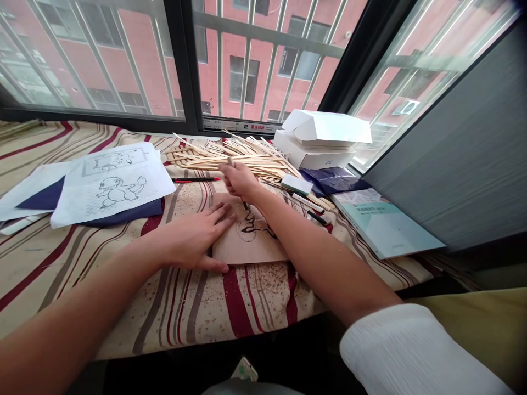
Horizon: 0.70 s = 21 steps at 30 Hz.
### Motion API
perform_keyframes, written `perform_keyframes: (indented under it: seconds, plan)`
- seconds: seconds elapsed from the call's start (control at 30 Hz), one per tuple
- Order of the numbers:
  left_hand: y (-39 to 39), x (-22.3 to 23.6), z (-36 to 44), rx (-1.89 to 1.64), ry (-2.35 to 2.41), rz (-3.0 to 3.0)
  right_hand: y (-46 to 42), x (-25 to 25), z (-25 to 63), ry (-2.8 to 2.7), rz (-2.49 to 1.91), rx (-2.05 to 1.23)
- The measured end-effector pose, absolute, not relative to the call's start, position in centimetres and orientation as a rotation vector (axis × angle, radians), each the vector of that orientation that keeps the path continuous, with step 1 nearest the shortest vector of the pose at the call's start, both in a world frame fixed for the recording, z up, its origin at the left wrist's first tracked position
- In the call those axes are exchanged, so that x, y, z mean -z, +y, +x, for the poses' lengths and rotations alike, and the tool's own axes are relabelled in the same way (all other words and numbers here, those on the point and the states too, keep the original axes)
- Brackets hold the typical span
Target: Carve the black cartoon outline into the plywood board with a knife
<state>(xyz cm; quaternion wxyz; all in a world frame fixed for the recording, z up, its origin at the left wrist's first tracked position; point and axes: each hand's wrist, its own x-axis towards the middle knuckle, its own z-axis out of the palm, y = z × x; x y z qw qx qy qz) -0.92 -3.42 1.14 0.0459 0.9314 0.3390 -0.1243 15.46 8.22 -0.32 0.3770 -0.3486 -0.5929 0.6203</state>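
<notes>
A brown sheet (247, 244) with a black outline drawing lies on the striped cloth (82, 274). My left hand (193, 238) rests flat on the sheet's left edge, fingers stretched out. My right hand (241, 181) is closed around a thin pen-like tool (245, 205), whose tip touches the dark lines of the drawing. The tool's upper end sticks out above my fist.
A heap of thin wooden sticks (242, 156) lies behind the hands. A red pen (196, 179), cartoon print-outs (115, 184) on dark blue sheets, white boxes (321, 142), an eraser (296, 184) and a pale booklet (387, 225) surround the sheet. Barred windows stand behind.
</notes>
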Motion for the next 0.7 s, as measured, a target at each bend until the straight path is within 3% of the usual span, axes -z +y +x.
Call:
perform_keyframes:
  seconds: [0.13,0.3,0.5,0.7]
  plan:
    - [-3.5,-1.3,-0.9,0.391,1.048,2.841,7.2,-0.4,16.1,-1.606,-0.606,-1.796]
    - [-3.4,-1.2,-0.9,0.366,1.031,2.844,7.1,-0.5,14.7,-1.588,-1.018,-1.338]
    - [-3.3,-1.1,-0.9,0.356,1.035,2.856,6.4,-1.0,16.2,-1.475,-0.673,-1.742]
    - [-3.5,-1.6,-0.8,0.402,1.057,2.838,6.6,-1.5,16.7,-1.337,-0.833,-1.729]
